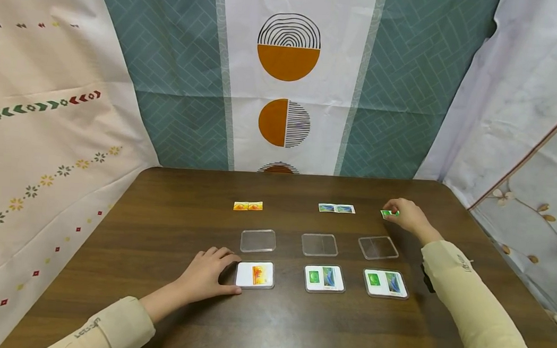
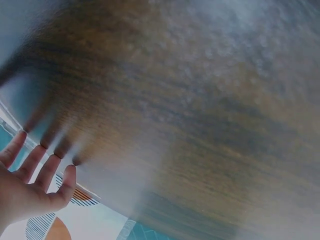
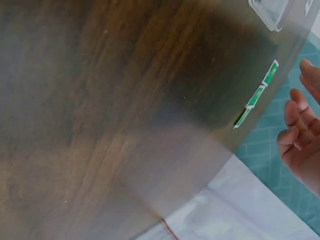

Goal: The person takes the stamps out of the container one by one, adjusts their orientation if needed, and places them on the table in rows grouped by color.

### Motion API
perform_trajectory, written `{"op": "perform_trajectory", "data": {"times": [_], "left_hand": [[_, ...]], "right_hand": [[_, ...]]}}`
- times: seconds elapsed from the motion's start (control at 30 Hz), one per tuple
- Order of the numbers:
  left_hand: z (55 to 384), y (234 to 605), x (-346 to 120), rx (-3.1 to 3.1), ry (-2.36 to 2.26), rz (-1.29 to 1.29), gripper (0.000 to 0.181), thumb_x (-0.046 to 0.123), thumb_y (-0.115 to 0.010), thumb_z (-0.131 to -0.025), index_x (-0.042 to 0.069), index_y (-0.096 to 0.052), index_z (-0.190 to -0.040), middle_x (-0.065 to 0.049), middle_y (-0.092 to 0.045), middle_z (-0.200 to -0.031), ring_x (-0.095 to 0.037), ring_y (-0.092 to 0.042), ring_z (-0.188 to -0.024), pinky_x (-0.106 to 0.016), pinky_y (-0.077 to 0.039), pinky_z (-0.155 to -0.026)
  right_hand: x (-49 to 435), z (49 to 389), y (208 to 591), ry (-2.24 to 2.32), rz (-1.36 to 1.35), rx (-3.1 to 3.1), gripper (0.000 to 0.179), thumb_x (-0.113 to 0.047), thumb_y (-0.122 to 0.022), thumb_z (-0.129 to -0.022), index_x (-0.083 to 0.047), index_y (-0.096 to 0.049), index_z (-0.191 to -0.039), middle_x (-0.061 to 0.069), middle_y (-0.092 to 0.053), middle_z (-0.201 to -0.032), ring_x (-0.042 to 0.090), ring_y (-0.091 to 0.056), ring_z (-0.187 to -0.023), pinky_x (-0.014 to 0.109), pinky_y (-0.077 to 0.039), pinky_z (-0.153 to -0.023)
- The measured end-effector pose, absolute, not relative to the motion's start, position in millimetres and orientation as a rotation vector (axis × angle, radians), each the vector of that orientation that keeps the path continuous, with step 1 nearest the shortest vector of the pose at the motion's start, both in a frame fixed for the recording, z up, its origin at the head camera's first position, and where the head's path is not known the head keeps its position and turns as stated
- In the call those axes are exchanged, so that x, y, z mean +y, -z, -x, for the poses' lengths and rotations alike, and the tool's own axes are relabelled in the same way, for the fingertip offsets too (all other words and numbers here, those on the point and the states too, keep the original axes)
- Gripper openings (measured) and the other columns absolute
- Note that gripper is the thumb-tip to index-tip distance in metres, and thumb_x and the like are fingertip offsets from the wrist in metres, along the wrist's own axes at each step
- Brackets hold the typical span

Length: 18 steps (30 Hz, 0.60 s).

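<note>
My left hand (image 1: 208,274) rests at the left end of a clear flat case (image 1: 244,276), its fingers by the far corner and its thumb by the near one. That case holds a white card with one orange picture stamp. In the left wrist view the fingers (image 2: 46,172) are spread, tips at the tabletop. My right hand (image 1: 407,218) is over the green stamps (image 1: 385,214) at the far right, thumb and forefinger bent above them. The right wrist view shows several green stamps (image 3: 255,96) lying in a row, with the fingers (image 3: 295,117) loosely bent and apart from them.
Orange stamps (image 1: 248,206) and blue stamps (image 1: 336,208) lie at the back of the brown table (image 1: 186,189). Three clear lids (image 1: 258,240) form a middle row. Two more cases, a middle one (image 1: 324,289) and a right one (image 1: 385,294), each hold green and blue stamps.
</note>
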State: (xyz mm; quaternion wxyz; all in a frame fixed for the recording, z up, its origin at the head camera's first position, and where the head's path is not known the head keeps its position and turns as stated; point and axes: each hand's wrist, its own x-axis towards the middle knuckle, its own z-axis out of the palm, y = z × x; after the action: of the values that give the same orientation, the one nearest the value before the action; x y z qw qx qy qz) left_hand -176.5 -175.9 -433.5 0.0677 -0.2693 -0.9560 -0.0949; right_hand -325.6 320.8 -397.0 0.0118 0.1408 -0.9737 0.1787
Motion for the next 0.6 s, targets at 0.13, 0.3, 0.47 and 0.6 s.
{"op": "perform_trajectory", "data": {"times": [0.13, 0.3, 0.47, 0.6], "left_hand": [[176, 432, -176, -2.890, 0.277, 0.802, 0.065, 0.058, -0.073, -0.070, 0.016, -0.062, -0.117, -0.002, -0.061, -0.110, -0.024, -0.056, -0.099, -0.047, -0.045, -0.077], [178, 428, -175, -2.889, 0.279, 0.790, 0.064, 0.056, -0.074, -0.069, 0.016, -0.062, -0.118, -0.002, -0.061, -0.110, -0.025, -0.056, -0.100, -0.048, -0.045, -0.078], [175, 429, -175, -2.900, 0.292, 0.801, 0.064, 0.057, -0.074, -0.070, 0.015, -0.062, -0.117, -0.002, -0.060, -0.110, -0.025, -0.056, -0.100, -0.049, -0.045, -0.078], [175, 431, -175, -2.900, 0.302, 0.809, 0.065, 0.058, -0.073, -0.070, 0.015, -0.061, -0.118, -0.002, -0.060, -0.110, -0.024, -0.056, -0.100, -0.049, -0.045, -0.077]], "right_hand": [[318, 324, 397, -0.563, -0.467, -3.036, 0.025, -0.013, -0.069, -0.084, 0.003, -0.065, -0.103, 0.013, -0.058, -0.082, 0.023, -0.053, -0.071, 0.037, -0.043, -0.062], [312, 322, 394, -0.558, -0.501, -3.011, 0.026, -0.012, -0.068, -0.084, 0.004, -0.064, -0.104, 0.013, -0.058, -0.083, 0.023, -0.053, -0.071, 0.041, -0.044, -0.066], [303, 314, 396, -0.566, -0.529, -2.996, 0.023, -0.010, -0.067, -0.085, 0.004, -0.064, -0.103, 0.012, -0.058, -0.082, 0.020, -0.049, -0.067, 0.037, -0.042, -0.064], [298, 309, 397, -0.575, -0.540, -2.965, 0.019, -0.010, -0.066, -0.086, 0.002, -0.066, -0.101, 0.014, -0.060, -0.085, 0.020, -0.051, -0.069, 0.038, -0.043, -0.065]]}}
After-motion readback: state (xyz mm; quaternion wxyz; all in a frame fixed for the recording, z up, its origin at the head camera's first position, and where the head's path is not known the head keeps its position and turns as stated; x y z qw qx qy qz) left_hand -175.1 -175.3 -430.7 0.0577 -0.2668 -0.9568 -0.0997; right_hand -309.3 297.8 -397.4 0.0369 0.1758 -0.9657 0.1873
